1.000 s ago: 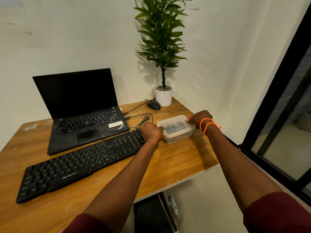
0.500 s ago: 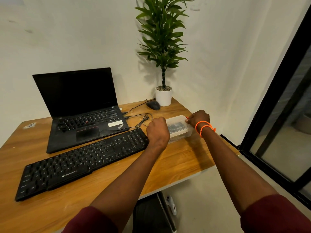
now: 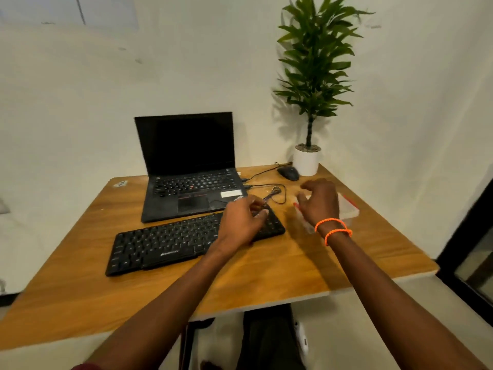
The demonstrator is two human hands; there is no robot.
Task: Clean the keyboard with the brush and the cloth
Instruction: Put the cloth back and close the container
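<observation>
Wood-grain counter (image 3: 266,276) carries a flat black keyboard (image 3: 170,241) at centre, angled, near a matte black laptop (image 3: 186,177). Left hand (image 3: 240,225) hovers over the keyboard's right end, fingers curled; blur hides whether this grip holds anything. Right hand (image 3: 320,201), orange bands at the wrist, spreads loosely above a clear plastic box (image 3: 346,206), contents hidden. Brush and cloth can't be made out.

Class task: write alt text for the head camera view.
Two hands reach over a wooden desk: the left hand above a black keyboard, the right hand over a clear plastic box. Behind stand an open laptop, mouse and potted plant.
</observation>
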